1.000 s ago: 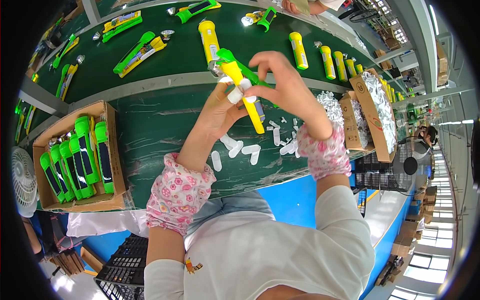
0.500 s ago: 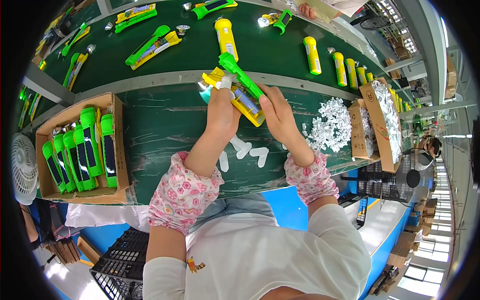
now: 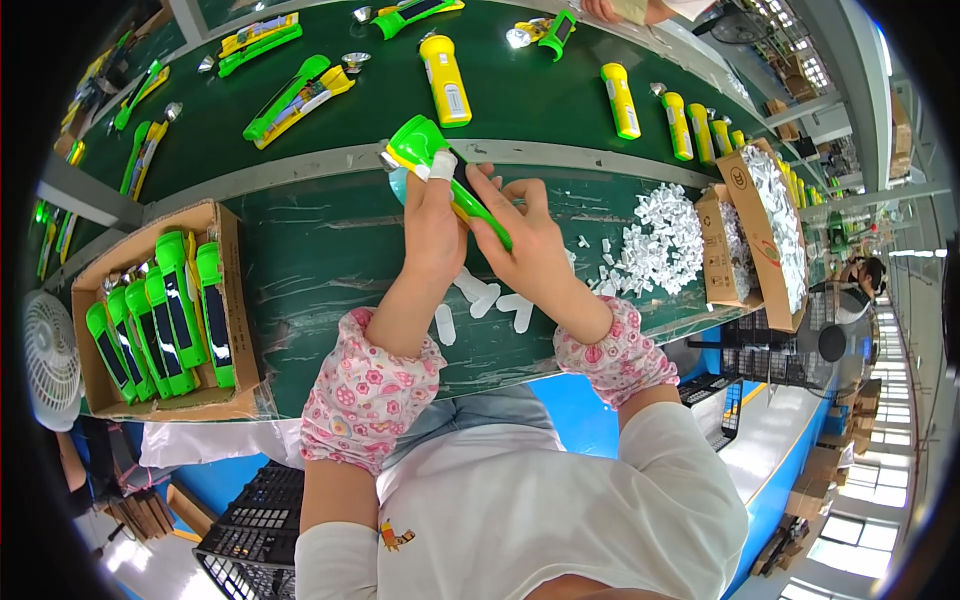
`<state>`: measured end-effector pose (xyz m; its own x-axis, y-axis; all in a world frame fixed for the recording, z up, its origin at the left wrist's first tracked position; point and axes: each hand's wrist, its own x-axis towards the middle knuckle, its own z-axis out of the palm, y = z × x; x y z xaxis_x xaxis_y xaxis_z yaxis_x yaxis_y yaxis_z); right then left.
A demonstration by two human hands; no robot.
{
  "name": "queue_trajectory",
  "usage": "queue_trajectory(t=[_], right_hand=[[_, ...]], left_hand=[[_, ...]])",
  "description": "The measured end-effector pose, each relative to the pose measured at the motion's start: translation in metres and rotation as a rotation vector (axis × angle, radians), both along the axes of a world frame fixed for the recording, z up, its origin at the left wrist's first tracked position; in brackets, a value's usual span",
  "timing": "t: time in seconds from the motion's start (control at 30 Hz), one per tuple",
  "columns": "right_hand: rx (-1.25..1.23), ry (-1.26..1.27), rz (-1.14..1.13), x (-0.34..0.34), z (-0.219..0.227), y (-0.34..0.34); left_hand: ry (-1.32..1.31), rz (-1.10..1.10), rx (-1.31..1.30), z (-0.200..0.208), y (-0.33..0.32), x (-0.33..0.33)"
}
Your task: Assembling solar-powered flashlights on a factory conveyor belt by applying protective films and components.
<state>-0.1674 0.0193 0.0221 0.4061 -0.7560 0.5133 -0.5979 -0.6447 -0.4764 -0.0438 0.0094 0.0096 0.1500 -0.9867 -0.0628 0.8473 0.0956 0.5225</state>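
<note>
A green torch shell [image 3: 438, 160] with a dark inner strip is held over the green mat, wide head end toward the belt. My left hand [image 3: 432, 225] grips its head end, a white-taped finger on top. My right hand [image 3: 528, 240] holds the narrower tail end from the right. Under my wrists lie a few small white plastic pieces [image 3: 484, 300] on the mat.
A cardboard box [image 3: 222, 238] of green torch shells [image 3: 180, 300] sits at the left. A heap of white parts [image 3: 655, 240] and two cardboard boxes [image 3: 716, 245] stand at the right. Yellow and green torches [image 3: 446, 80] lie on the conveyor belt beyond. A black crate [image 3: 245, 530] is below.
The yellow half seen in my hands earlier is gone from view; only the green shell shows. Both hands have come closer together on it and lower toward the mat.
</note>
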Motion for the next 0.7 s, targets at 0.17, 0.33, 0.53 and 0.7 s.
queue_trajectory(t=[0.17, 0.33, 0.53, 0.7], right_hand=[[-0.028, 0.099, 0.124, -0.012, 0.006, 0.005], [-0.207, 0.164, 0.12, -0.018, 0.007, -0.003], [-0.038, 0.207, -0.121, -0.117, 0.014, -0.014], [0.013, 0.458, -0.179, -0.148, -0.016, -0.001]], left_hand=[[-0.172, -0.087, -0.056, -0.003, -0.016, 0.032], [0.085, -0.297, 0.094, 0.0, -0.006, 0.013], [0.133, -0.223, 0.074, -0.014, -0.023, 0.041], [0.131, -0.195, 0.084, 0.002, -0.02, 0.02]])
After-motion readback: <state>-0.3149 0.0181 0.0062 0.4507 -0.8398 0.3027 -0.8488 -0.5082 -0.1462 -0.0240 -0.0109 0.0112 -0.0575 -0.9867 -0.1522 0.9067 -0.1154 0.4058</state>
